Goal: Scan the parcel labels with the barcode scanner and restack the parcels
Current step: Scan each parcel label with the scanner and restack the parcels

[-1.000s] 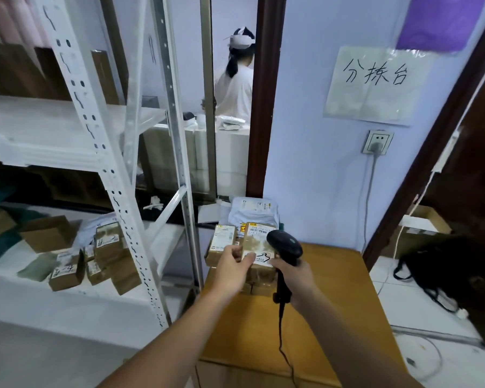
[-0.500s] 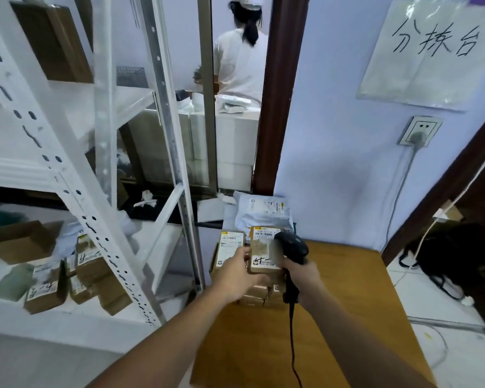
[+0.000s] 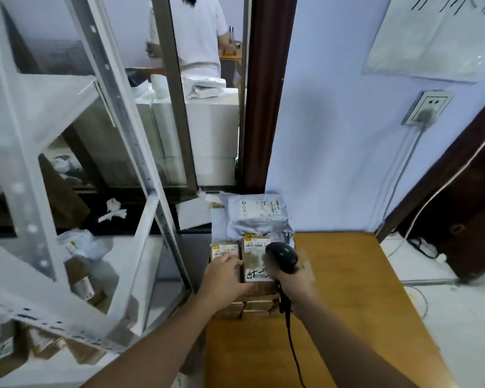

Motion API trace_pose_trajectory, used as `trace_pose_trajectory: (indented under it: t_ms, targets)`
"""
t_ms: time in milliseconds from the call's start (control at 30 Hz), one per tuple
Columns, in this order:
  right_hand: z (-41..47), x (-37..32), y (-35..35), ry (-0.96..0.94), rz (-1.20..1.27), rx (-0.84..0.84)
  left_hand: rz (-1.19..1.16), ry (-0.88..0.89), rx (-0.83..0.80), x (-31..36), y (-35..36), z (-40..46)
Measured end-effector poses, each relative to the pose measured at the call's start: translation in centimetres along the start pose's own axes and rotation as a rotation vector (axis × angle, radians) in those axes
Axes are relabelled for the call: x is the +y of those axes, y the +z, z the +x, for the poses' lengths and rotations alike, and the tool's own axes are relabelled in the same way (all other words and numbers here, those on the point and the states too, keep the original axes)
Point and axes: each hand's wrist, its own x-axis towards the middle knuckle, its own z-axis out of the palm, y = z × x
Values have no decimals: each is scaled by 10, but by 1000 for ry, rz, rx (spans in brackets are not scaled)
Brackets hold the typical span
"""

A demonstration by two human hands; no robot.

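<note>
Parcels (image 3: pixel 256 281) sit stacked at the far left corner of a wooden desk (image 3: pixel 347 317), cardboard boxes with white printed labels facing up. The right hand (image 3: pixel 296 281) grips the handle of a black barcode scanner (image 3: pixel 282 256), fingers curled round it, the scanner's head poised just above the right edge of the top box and its dark cable (image 3: pixel 291 340) trailing down toward the near edge of the desk. The left hand (image 3: pixel 224 278) rests on the stack's left side, fingers laid fairly straight across the neighbouring labelled box (image 3: pixel 224 252); whether the thumb hooks the box's edge is hard to make out in the blur. The top box (image 3: pixel 256 261) lies between the two hands, touching the left one and partly hidden under the scanner. Behind the boxes, a grey plastic mailer bag (image 3: pixel 259 217) with its own label lies against the wall. To the left stands a white metal shelf rack (image 3: pixel 34 191) carrying more small cartons (image 3: pixel 81 284) on its lower shelf. A wall socket (image 3: pixel 426 107) with a plug and a white paper sign (image 3: pixel 437 37) hang on the pale blue wall at right. Through the doorway beyond, a person in a white shirt (image 3: pixel 199 32) stands with their back turned at a white counter (image 3: pixel 207 130).
</note>
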Motion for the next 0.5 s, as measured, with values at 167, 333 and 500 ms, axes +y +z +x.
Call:
trace_pose_trajectory:
  t_ms: [167,333,500]
  targets:
    - [27,16,10,10,-124,23,23,11,9,-8,10,2]
    - [21,18,6,21,-132,13,83,61,-8,-9,17,2]
    - [21,22,7,4,-125,25,115,109,-33,-15,16,4]
